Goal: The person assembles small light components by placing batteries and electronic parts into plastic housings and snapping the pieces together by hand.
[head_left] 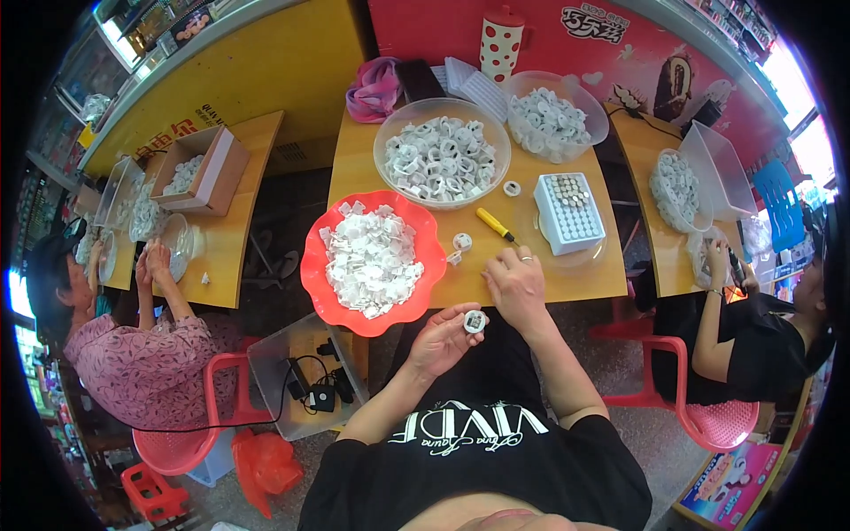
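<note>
Just in front of the table's near edge, my left hand [440, 343] holds a small round white plastic casing [475, 321], its dark-centred open side facing up. My right hand [516, 285] is at the table edge with fingers bent down and together; whatever they may hold is hidden. Beyond it lies a yellow-handled screwdriver [494, 224], its tip toward the hand. Two small white parts [459, 247] lie left of the screwdriver, and a round white piece [512, 188] lies above it. A red scalloped bowl [314, 292] of flat white pieces stands at the left.
Behind stand a clear bowl [381, 164] and a clear tub [589, 142] of white parts. A white tray [568, 246] holds round cells at the right. A polka-dot tumbler [501, 46] stands at the back. People work at side tables, left [146, 354] and right [744, 327].
</note>
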{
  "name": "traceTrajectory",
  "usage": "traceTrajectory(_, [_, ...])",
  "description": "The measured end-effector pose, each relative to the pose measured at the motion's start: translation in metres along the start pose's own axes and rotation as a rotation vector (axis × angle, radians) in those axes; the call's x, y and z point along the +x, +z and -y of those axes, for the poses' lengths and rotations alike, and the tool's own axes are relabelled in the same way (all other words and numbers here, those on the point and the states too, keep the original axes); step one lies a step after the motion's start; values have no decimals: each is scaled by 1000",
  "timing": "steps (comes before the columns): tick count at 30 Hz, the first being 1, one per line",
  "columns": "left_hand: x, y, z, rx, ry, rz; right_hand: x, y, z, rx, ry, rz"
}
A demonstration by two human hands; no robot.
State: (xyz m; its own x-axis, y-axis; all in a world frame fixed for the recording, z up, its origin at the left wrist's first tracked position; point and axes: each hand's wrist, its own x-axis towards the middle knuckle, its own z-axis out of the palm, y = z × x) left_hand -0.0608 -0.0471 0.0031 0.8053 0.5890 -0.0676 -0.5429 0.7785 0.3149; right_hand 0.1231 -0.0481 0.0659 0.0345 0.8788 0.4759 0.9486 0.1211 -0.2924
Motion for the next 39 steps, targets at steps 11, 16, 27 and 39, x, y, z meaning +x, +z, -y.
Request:
traceTrajectory(11, [-5, 1, -3, -52, 23, -34, 9, 17, -2, 54, -96, 106])
traceTrajectory(16, [1, 4, -5, -110, 8, -44, 0, -9, 9, 533, 147, -64])
traceTrajectory(27, [5, 23, -5, -9, -42, -82, -50, -31, 27, 981, 320, -99])
traceTrajectory(39, [7, 30, -1, 128, -91, -108, -44, -38, 34, 602, -231, -97])
